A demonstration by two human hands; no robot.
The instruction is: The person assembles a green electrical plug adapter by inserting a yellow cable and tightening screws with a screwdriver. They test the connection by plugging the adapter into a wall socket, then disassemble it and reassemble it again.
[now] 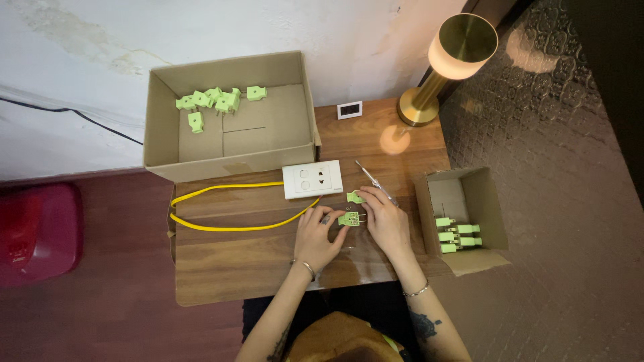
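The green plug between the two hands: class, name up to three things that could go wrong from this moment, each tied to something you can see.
1. The green plug is small and pinched by the fingertips of the left hand and right hand; it could slip.
2. The loose green piece and screwdriver lie close by the right hand and might be knocked.
3. The small box overhangs the table edge; an elbow bump might tip it.

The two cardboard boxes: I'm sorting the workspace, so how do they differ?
The large box stands at the table's back left against the wall; the small box hangs off the right edge. The large box holds green plugs scattered loosely in its far corner; the small box's green plugs lie stacked in a row. Both are open-topped brown cardboard.
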